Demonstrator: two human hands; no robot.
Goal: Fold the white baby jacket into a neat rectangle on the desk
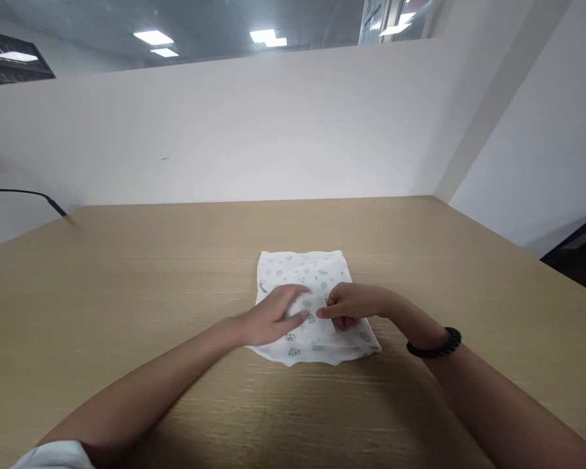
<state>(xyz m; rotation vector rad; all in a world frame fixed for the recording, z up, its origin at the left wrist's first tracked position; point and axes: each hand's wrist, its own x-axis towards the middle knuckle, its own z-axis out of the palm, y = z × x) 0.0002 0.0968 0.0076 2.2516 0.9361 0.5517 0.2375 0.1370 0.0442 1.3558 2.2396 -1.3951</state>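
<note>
A white cloth [297, 264] with small green printed figures lies spread on the table, roughly square, with wavy edges and a few creases. Across its left half rests my left hand [273, 316], fingers stretched out and thumb apart, slightly blurred. On the cloth's right side is my right hand [349, 305], its fingers curled under and the thumb pointing left. The cloth looks bunched at those curled fingers, though the grip itself is partly hidden. A small gap separates the two hands.
The wooden table [151, 273] reaches back to a white wall [254, 130]. A black cable [24, 191] runs in at the left edge. A black bead bracelet [439, 345] circles my right wrist. Some dark object [583, 254] stands beyond the right table edge.
</note>
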